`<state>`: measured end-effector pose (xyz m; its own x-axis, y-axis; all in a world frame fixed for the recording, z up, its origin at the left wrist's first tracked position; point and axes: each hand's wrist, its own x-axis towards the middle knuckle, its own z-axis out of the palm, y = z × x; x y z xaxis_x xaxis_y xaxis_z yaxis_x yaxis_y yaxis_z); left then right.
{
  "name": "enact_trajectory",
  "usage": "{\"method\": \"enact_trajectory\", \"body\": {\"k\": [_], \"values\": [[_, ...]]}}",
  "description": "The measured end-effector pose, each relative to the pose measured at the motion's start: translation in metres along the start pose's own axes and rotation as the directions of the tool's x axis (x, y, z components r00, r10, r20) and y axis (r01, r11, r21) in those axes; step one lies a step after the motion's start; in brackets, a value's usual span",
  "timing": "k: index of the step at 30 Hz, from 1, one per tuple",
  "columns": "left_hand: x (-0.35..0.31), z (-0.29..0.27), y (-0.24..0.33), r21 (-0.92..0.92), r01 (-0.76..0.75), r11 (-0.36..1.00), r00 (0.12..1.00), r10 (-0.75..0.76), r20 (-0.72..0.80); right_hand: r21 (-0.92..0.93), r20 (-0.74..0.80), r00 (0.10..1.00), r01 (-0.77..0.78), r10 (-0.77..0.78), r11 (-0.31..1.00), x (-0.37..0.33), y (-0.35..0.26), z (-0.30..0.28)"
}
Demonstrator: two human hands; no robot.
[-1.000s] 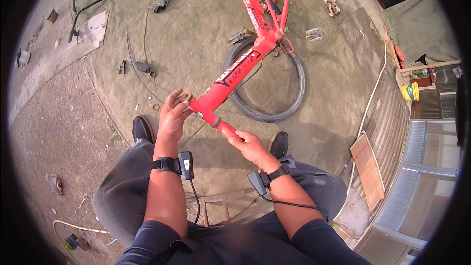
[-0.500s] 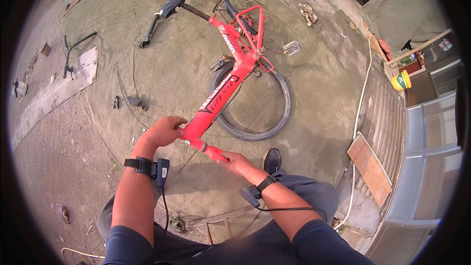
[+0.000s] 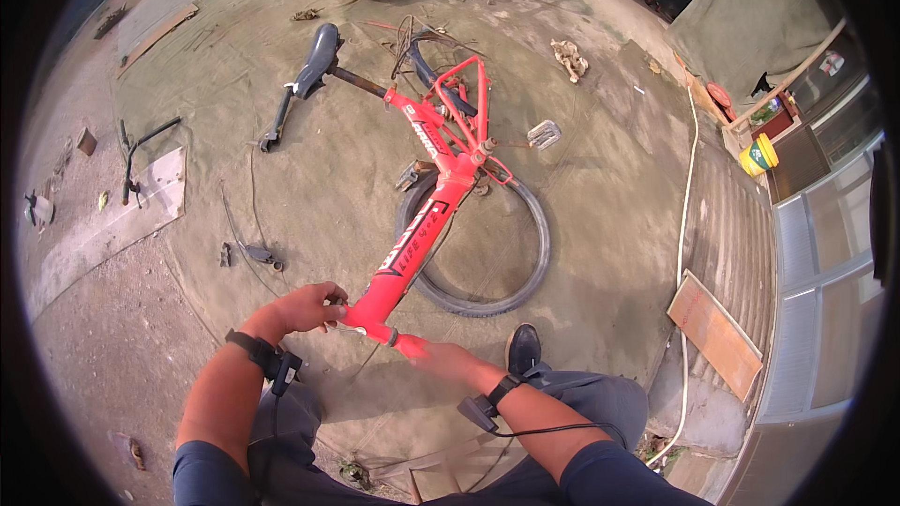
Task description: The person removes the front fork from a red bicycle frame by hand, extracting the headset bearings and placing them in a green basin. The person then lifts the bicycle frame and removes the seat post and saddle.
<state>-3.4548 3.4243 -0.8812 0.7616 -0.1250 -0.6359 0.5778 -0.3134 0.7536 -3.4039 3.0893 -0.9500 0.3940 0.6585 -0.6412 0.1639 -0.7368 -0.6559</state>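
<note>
A red bicycle frame (image 3: 412, 244) lies on the ground in front of me, its head tube turned toward me. My right hand (image 3: 448, 364) is closed round the red fork (image 3: 409, 345) at the near end of the head tube; its fingers are blurred. Beside the opposite end of the head tube, my left hand (image 3: 311, 307) has its fingers curled together, and what sits between them is too small to tell. The saddle (image 3: 321, 52) is still on its post at the frame's far end. Under the frame lies a wheel (image 3: 542, 258).
Handlebars (image 3: 131, 155) and brake parts (image 3: 261, 255) lie to the left. A pedal (image 3: 544, 135) sticks out to the right of the frame. Farther right are a pale hose (image 3: 685, 225), a board (image 3: 714, 335) and a yellow bucket (image 3: 757, 156). My shoe (image 3: 524, 349) stands near the wheel.
The view has tilted up, so the frame appears lower. My left hand has drawn back slightly from the frame tube to the head tube's end. My right hand remains on the fork.
</note>
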Motion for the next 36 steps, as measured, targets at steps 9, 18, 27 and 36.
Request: {"method": "enact_trajectory", "body": {"k": [9, 18, 27, 36], "values": [[0.006, 0.01, 0.004, 0.007, 0.152, 0.988, 0.983, -0.151, -0.101, 0.116, 0.045, 0.992, 0.108, -0.114, 0.987, -0.019, -0.022, -0.007], [-0.014, 0.005, -0.007, 0.163, -0.05, 0.985, 0.997, 0.058, -0.045, 0.132, -0.001, 0.989, 0.149, -0.15, 0.98, -0.022, -0.028, -0.008], [0.007, 0.002, -0.004, 0.097, 0.276, 0.956, 0.957, -0.283, 0.061, 0.185, -0.044, 0.989, 0.145, -0.139, 0.972, -0.025, -0.026, -0.006], [0.002, 0.006, -0.023, 0.07, -0.164, 0.984, 0.985, 0.167, -0.051, 0.213, -0.017, 0.987, 0.162, -0.162, 0.964, -0.02, -0.02, -0.002]]}}
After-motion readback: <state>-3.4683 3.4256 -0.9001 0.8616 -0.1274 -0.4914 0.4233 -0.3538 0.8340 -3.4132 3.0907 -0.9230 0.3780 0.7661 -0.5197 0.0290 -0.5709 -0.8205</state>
